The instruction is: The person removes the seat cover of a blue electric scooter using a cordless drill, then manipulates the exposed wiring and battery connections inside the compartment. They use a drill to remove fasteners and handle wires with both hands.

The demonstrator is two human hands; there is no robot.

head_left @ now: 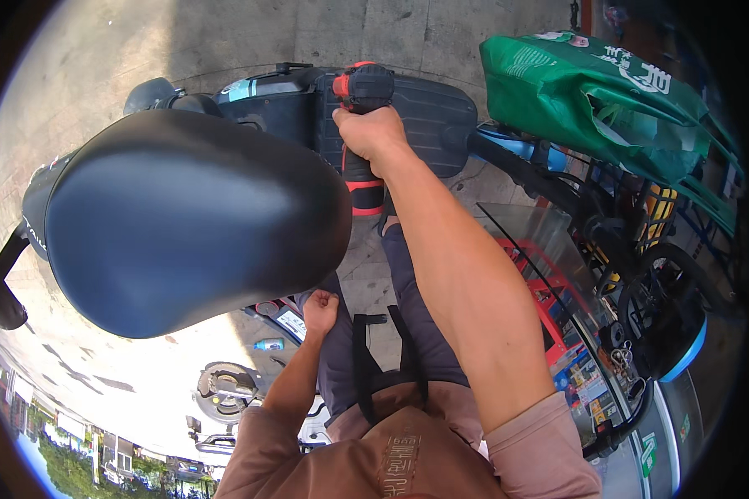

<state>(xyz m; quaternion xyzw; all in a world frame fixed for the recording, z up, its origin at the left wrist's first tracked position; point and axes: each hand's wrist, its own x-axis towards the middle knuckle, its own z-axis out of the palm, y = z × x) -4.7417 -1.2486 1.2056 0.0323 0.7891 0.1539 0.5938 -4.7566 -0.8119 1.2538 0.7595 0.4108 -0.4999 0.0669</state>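
Observation:
My right hand (369, 130) grips a red-and-black cordless drill (362, 191) by its handle, its head over the dark ribbed footboard (433, 116) of an electric scooter and its base toward me. The drill's tip is hidden. A large black padded seat (195, 224) fills the left of the view. My left hand (321, 309) is low beside the seat's lower right edge, near my leg, fingers curled; whatever it may hold is too hidden to make out.
A green bag (549, 91) lies over the scooter's front at upper right, near handlebars and cables. A glass-topped case (582, 358) with small goods stands at my right. Behind me are another two-wheeler's wheel (216, 391) and a small blue bottle (268, 343) on sunlit pavement (116, 366).

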